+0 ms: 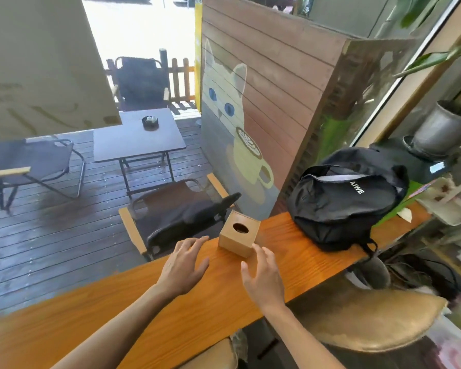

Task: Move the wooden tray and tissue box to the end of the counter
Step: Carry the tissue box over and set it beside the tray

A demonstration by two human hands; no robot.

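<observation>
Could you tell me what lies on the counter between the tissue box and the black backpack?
Nothing: in the head view, only bare counter separates the tissue box from the black backpack.

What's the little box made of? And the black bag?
The tissue box looks like light wood with a smooth matte finish; faint grain shows, with an oval hole on top. The bag seems to be soft fabric, probably nylon: it sags, creases and shines slightly.
</observation>
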